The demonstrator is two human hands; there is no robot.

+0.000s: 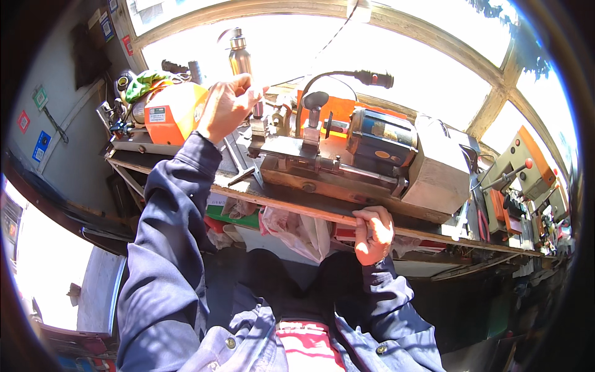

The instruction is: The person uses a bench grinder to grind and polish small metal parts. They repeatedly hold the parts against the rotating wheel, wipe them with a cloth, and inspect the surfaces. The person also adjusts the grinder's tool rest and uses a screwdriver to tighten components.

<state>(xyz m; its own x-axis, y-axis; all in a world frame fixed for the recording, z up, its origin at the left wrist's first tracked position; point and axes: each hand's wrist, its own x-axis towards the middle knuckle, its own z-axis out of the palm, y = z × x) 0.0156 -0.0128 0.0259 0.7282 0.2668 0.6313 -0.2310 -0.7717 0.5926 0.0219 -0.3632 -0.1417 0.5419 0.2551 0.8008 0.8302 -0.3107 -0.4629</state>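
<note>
My left hand (230, 106) is raised over the bench, beside the left end of a bench machine with a dark motor (382, 137). Its fingers are curled in a pinch, and I cannot make out what is in them. Just below it, a T-shaped metal handle (242, 173) leans toward the bench's front. At the bench's front edge (310, 209) is my right hand (374, 237), fingers bent and thumb against them. Whether those fingers hold anything small is hidden. The machine's metal clamp and shaft (365, 176) lie between my two hands.
An orange machine (170, 118) stands left of my left hand, with a metal bottle (239, 57) behind. A gooseneck lamp (374, 78) arches over the motor. Farther right are red-handled pliers (483, 224) and a grey-orange machine (520, 167). Plastic bags (300, 230) hang under the bench.
</note>
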